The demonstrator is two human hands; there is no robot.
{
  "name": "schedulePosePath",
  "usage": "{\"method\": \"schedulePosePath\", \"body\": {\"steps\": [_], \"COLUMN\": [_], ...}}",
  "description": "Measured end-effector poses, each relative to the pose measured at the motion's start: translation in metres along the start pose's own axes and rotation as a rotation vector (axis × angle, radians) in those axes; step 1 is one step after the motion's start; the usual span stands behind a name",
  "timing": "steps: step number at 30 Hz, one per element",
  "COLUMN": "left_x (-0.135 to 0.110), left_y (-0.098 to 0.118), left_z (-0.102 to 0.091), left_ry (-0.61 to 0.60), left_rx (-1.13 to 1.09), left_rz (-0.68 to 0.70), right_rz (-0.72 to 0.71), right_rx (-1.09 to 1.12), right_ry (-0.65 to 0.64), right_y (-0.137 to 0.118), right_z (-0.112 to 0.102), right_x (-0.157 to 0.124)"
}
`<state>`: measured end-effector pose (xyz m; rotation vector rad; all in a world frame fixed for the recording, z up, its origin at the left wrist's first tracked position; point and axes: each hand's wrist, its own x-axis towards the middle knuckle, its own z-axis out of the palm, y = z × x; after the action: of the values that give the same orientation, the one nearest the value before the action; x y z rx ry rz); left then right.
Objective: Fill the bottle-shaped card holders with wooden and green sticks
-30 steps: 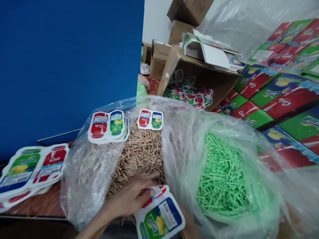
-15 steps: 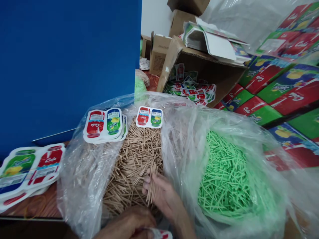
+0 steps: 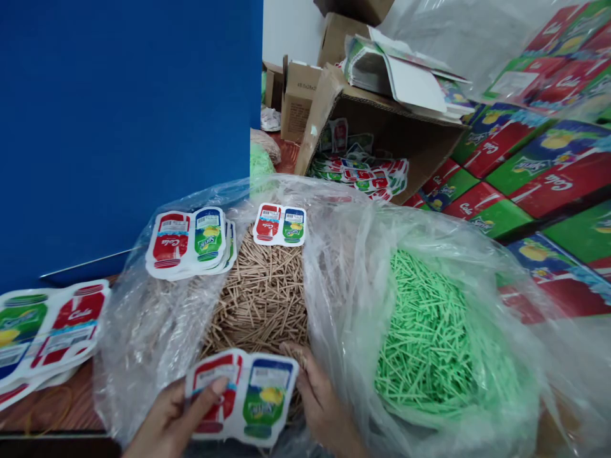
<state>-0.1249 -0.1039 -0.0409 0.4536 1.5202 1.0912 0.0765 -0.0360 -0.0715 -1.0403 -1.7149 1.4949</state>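
Note:
My left hand grips a flat double card printed with a red Cola jar and a blue-green Sprite jar, its thumb pressed on the Cola half. Close against the card's right edge is my right hand, with its fingers curled round thin brown sticks that the card and fingers mostly hide. Both hands are over the near end of an open clear plastic bag full of loose brown sticks. A similar single card lies on the far end of the sticks.
A small stack of cards rests on the bag's left side, and more cards are at far left. Right is a bag of green sticks. Behind stand a tipped carton of cards, printed boxes and a blue panel.
My left hand has raised the card from the bottom edge into view over the brown sticks. My right hand has moved slightly down and right, beside the card's edge.

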Motion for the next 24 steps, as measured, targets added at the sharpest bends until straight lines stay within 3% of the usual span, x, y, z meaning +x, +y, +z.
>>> {"method": "schedulePosePath", "body": {"steps": [4,7,10,16,24], "left_x": [0.012,0.018,0.021,0.029,0.022], "left_y": [0.013,0.019,0.018,0.007,0.018], "left_z": [-0.007,0.0,0.007,0.006,0.017], "left_ry": [0.265,0.348,0.317,0.234,0.218], "left_rx": [-0.355,-0.47,-0.487,-0.387,-0.349], "left_rz": [-0.021,-0.055,-0.084,-0.03,-0.034], "right_rz": [-0.103,-0.22,-0.29,-0.286,-0.322], "right_rx": [-0.113,-0.172,-0.181,-0.156,-0.145], "right_ry": [0.064,0.089,0.096,0.108,0.119], "right_y": [0.01,0.015,0.018,0.024,0.028], "right_z": [-0.002,-0.001,0.0,0.001,0.002], "right_x": [-0.008,-0.01,-0.012,-0.018,-0.02]}}
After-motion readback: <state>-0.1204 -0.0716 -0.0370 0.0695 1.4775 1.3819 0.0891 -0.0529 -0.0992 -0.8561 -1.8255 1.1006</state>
